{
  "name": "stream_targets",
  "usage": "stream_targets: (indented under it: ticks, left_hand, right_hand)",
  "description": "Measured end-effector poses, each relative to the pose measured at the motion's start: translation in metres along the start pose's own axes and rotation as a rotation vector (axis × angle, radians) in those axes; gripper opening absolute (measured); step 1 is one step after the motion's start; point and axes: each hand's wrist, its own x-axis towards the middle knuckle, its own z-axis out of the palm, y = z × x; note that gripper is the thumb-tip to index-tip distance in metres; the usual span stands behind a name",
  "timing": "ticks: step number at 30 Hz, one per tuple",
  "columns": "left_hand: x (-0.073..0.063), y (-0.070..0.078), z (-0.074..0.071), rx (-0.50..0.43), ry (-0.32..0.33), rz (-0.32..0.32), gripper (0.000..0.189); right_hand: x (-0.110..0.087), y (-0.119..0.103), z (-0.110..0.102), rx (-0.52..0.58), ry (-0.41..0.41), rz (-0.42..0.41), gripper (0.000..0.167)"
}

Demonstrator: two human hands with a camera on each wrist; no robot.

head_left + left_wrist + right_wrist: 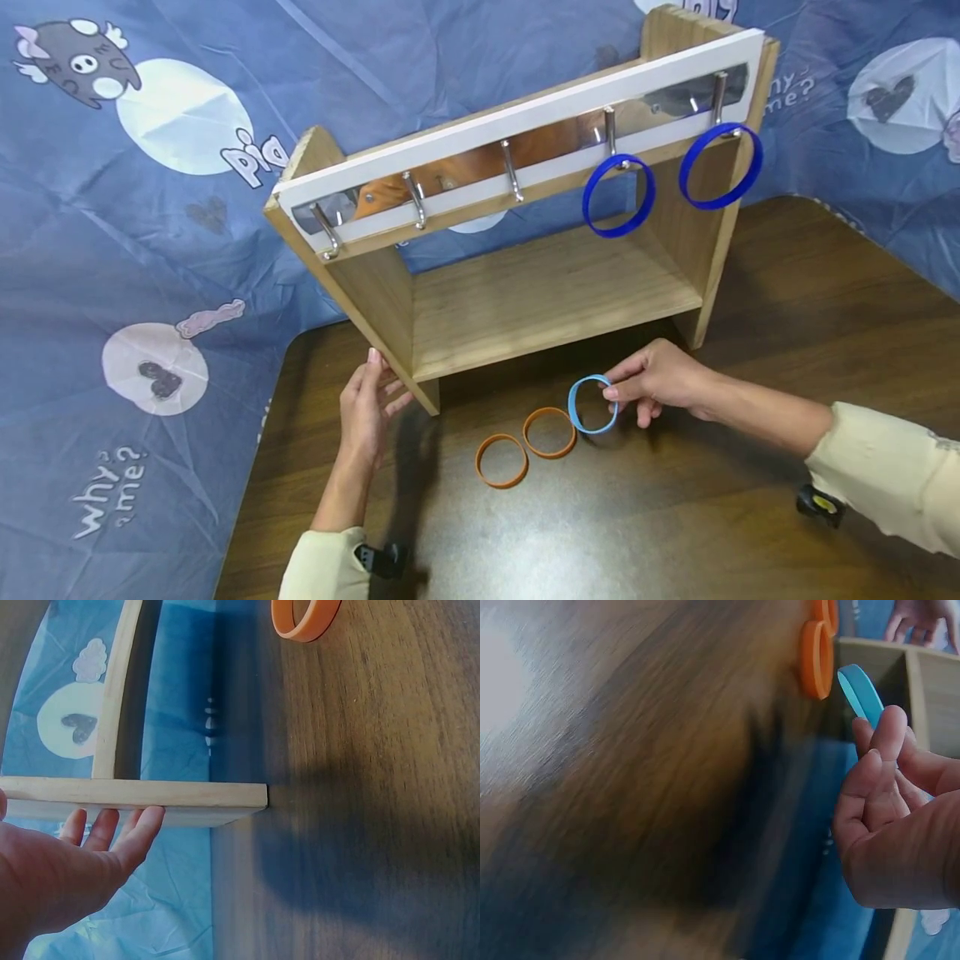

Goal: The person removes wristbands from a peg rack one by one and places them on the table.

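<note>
My right hand pinches a light blue silicone wristband between thumb and fingers, over the table before the shelf. The right wrist view shows the band sticking out past the fingertips. My left hand touches the left side panel of a wooden shelf; in the left wrist view its extended fingers rest along that panel's outer face. Two orange wristbands lie on the table near the blue one. Two dark blue wristbands hang from the two right-hand hooks of the rack.
Across the shelf's top front runs a white hook rail with a mirror-like strip and several metal hooks; the three left ones are bare. The shelf stands on a dark wooden table. Behind it hangs a blue printed cloth.
</note>
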Motion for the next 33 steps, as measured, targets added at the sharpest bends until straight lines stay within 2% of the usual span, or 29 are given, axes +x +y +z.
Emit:
stream_targets:
  ticks: [6,11,16,22,27,33]
  left_hand:
    - [0.0,0.0,-0.001,0.018,0.0,-0.002,0.053]
    - [0.0,0.001,-0.001,0.001,0.005,-0.003,0.051]
    - [0.0,0.0,0.0,-0.007,0.008,-0.003,0.049]
    - [-0.001,-0.001,0.001,-0.006,0.002,-0.006,0.051]
    - [-0.001,-0.001,0.002,-0.001,0.006,-0.006,0.05]
    - [0.0,-0.001,0.0,0.005,-0.001,-0.002,0.052]
  right_hand:
    - [0.005,0.014,0.0,-0.123,-0.004,0.034,0.029]
    - [0.007,0.018,0.006,-0.234,0.034,0.059,0.019]
    - [0.008,0.019,0.009,-0.375,0.081,0.029,0.012]
    - [0.006,0.021,0.01,-0.499,0.119,-0.015,0.014]
    - [0.002,0.011,0.005,-0.502,0.151,-0.054,0.026]
    - [-0.002,-0.004,0.0,-0.421,0.18,-0.076,0.037]
